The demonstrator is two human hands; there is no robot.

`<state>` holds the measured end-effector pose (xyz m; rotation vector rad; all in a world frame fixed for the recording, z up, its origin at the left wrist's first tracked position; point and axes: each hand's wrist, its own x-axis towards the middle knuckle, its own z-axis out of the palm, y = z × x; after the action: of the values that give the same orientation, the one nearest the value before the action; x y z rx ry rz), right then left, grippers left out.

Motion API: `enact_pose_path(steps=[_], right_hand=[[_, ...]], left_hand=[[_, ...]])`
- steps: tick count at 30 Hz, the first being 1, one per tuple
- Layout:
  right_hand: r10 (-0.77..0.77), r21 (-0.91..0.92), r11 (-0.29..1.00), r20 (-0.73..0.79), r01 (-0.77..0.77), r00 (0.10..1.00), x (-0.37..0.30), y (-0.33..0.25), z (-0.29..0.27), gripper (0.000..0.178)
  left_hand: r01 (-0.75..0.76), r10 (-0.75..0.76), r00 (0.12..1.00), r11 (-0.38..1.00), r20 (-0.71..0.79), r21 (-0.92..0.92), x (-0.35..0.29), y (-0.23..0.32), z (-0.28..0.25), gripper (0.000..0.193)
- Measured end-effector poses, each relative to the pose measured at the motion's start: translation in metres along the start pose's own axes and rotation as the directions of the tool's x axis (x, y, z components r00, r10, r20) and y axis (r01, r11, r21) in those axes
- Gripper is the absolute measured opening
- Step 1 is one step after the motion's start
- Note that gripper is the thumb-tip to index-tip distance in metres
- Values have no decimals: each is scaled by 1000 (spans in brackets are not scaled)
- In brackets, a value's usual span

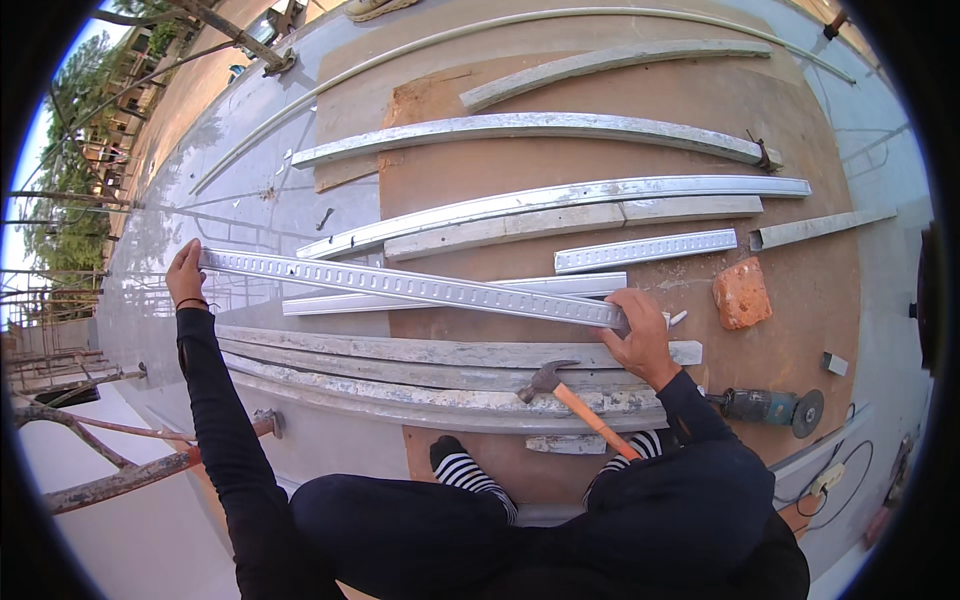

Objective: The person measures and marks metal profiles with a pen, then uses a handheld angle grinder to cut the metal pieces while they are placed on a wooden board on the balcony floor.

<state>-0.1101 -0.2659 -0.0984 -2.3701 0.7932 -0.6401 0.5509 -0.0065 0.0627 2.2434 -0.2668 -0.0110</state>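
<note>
A long silver metal channel with a row of slot-like marks (420,287) is held up between my two hands, slanting down to the right. At its left end, my left hand (187,272) is closed around it with the arm stretched out. My right hand (642,335) grips the other end. Beneath it lies another silver metal strip (350,303), and a shorter slotted channel piece (645,250) rests just beyond my right hand. A claw hammer with an orange handle (590,415) lies near my feet, its head over the grey bars (480,377).
Beyond are more metal and grey bars (530,125) on a brown board (810,290). To the right sit an orange brick chunk (742,294), an angle grinder (765,406) and a cable with a socket (828,478). Rusty scaffold pipes (150,470) stand at the left.
</note>
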Motion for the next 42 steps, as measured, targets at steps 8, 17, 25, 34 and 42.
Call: enact_pose_path(steps=[8, 17, 25, 34, 42], right_hand=[[367, 278, 907, -158, -315, 917, -2, 15, -78, 44], [636, 562, 723, -313, -403, 705, -64, -5, -86, 50], [899, 857, 419, -345, -300, 270, -90, 2, -66, 40], [975, 982, 182, -174, -48, 135, -79, 30, -56, 33], [987, 992, 125, -122, -17, 108, -79, 31, -59, 30]], left_hand=[[-457, 472, 870, 881, 141, -123, -42, 101, 131, 39], [-806, 574, 133, 537, 808, -249, -287, 100, 391, 64], [-816, 448, 145, 559, 882, -150, -281, 88, 417, 51], [-678, 452, 244, 712, 858, -182, -306, 89, 388, 46], [-920, 574, 85, 360, 814, -158, -269, 92, 344, 55]])
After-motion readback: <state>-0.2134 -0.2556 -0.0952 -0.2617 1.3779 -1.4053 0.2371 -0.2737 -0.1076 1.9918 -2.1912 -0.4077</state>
